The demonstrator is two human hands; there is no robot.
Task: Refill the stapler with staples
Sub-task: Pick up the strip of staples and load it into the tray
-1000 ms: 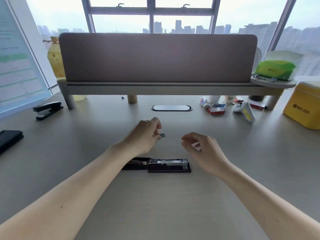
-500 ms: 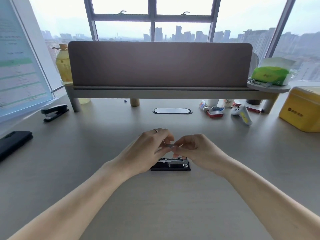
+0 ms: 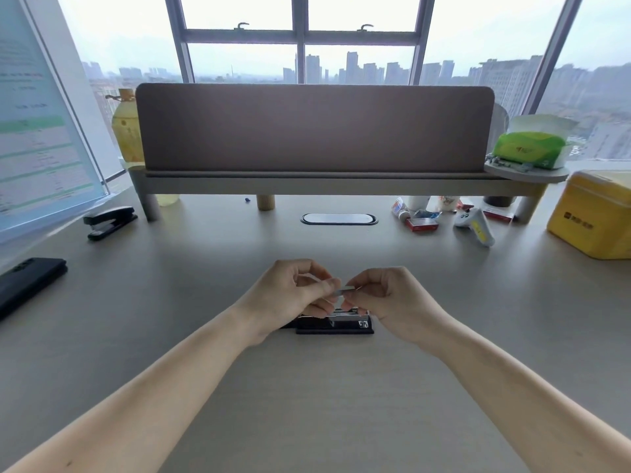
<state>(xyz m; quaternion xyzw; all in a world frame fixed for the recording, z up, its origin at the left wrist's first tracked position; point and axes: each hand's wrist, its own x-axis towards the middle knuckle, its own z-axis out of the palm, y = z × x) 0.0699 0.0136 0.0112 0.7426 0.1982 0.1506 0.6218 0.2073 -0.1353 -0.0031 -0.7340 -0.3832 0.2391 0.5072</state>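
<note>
matt pale wood-look desk (image 3: 307, 404), glossy black plastic stapler (image 3: 336, 327) with shiny metal staple strip (image 3: 344, 291).

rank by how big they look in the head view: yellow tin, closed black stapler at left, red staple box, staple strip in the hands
1. yellow tin
2. closed black stapler
3. red staple box
4. staple strip

The strip sits nearer the camera yet looks smallest; fingers hide part of it.

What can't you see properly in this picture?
- Head view: the open stapler is partly covered by the left hand and right hand.
- The staple strip is tiny and mostly pinched between fingers; its staples cannot be counted.
- Screen text: blurred, cut off at the left edge.
</note>
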